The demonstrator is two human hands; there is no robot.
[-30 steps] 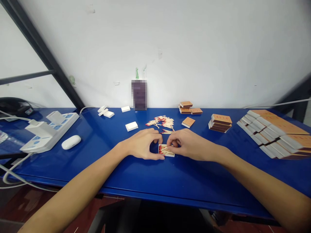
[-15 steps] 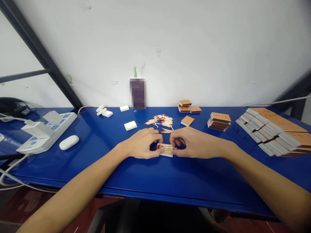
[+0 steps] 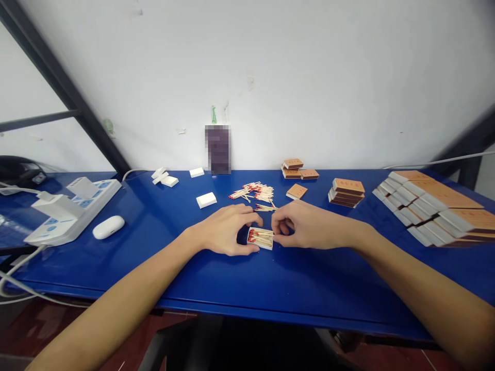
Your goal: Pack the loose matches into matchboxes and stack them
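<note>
A small white matchbox tray (image 3: 266, 248) lies on the blue table, filled with red-tipped matches (image 3: 260, 238). Around its left end, my left hand (image 3: 228, 229) is open, the forefinger beyond the far side and the thumb by the near side. I cannot tell whether these fingertips touch the tray. At the right end of the tray my right hand (image 3: 299, 224) is closed, thumb and forefinger pinching the end of a match that sticks out over the rim. Just beyond both hands, a loose pile of matches (image 3: 263, 193) is spread on the table.
White trays (image 3: 206, 200) lie at the back left. Brown matchboxes (image 3: 297, 191) sit behind my right hand, with a stack (image 3: 347, 192) and a large block of matchboxes (image 3: 433, 206) farther right. A white earbud case (image 3: 109, 227) and a power strip (image 3: 73, 216) are on the left.
My left thumb has come off the matches to the tray's near side, widening its gap from the forefinger. More of the tray shows. My right hand stays at the right end.
</note>
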